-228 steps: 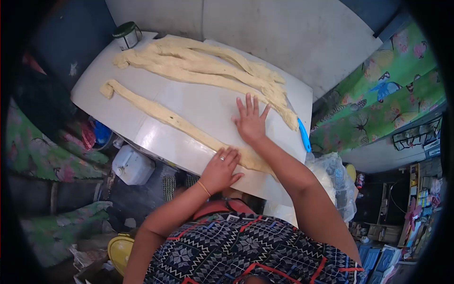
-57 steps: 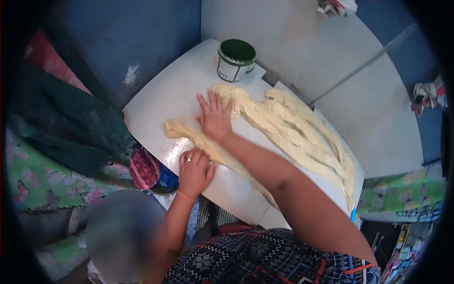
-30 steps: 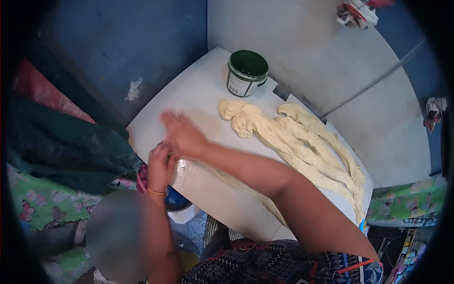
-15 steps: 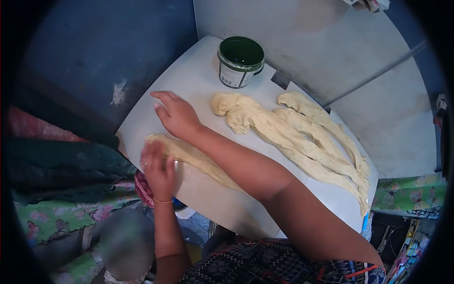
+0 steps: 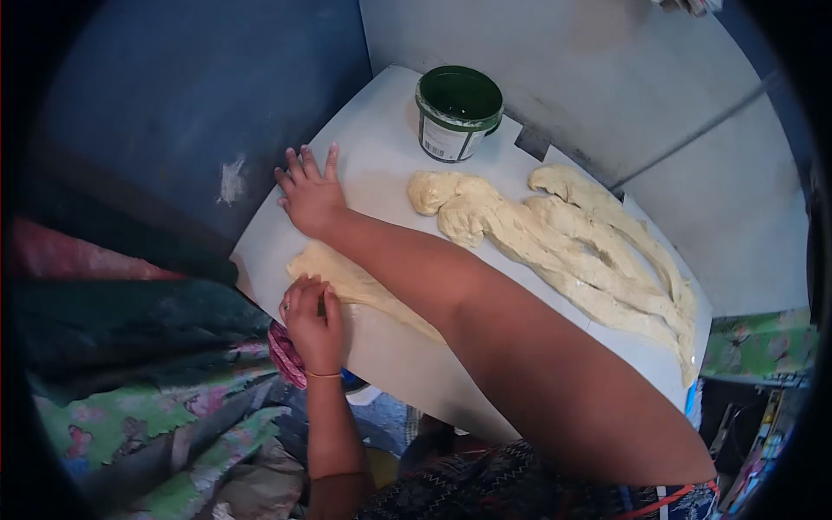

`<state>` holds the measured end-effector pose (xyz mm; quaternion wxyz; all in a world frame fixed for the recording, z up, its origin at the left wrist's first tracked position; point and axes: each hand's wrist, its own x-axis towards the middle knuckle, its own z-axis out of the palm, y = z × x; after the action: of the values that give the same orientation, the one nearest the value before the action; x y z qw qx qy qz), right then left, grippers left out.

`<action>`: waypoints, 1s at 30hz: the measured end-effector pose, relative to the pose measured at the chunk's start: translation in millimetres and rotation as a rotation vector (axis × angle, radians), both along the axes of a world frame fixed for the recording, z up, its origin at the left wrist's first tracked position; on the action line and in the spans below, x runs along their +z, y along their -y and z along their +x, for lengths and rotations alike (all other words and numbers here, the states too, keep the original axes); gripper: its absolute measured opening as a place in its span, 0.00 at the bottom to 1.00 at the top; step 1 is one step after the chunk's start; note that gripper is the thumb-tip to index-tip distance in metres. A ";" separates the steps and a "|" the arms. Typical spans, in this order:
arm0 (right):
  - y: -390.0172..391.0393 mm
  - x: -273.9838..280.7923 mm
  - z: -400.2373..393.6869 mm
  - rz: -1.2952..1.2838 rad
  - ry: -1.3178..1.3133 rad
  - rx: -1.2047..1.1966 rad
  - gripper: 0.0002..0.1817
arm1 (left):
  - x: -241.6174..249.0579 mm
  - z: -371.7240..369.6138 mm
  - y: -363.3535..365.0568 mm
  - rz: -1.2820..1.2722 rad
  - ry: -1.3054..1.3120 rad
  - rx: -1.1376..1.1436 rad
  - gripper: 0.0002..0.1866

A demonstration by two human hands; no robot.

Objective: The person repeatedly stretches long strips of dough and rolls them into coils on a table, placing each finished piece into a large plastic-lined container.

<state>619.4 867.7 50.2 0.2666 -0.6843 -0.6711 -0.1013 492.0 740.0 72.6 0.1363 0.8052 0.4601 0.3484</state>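
A long flattened strip of pale yellow dough (image 5: 368, 290) lies along the near left side of the white table, partly covered by my right forearm. My left hand (image 5: 314, 319), with a ring and a thin wristband, has its fingers curled together at the strip's near edge, close to its left end. Beyond that strip, my right hand (image 5: 314, 198) rests on the tabletop with fingers spread and nothing in them. Farther right, several long, lumpy pieces of dough (image 5: 537, 251) lie side by side.
A dark green bucket (image 5: 459, 113) with a white label stands at the table's back corner. The white table (image 5: 373, 156) meets a blue wall (image 5: 199, 104) and a pale panel (image 5: 555, 69). Dark cloth (image 5: 147, 321) hangs at the left.
My right hand has spread its fingers and come down onto the table. My left hand has curled its fingers at the dough's edge. The whole view has shifted slightly.
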 end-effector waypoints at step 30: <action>401.7 13.6 29.6 -0.284 -0.262 0.195 0.21 | -18.0 173.9 52.1 0.618 -0.405 -1.339 0.36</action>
<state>649.0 466.1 63.8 0.2610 -0.6542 -0.7013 0.1101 665.8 688.0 54.7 0.0000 0.9620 -0.2284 0.1498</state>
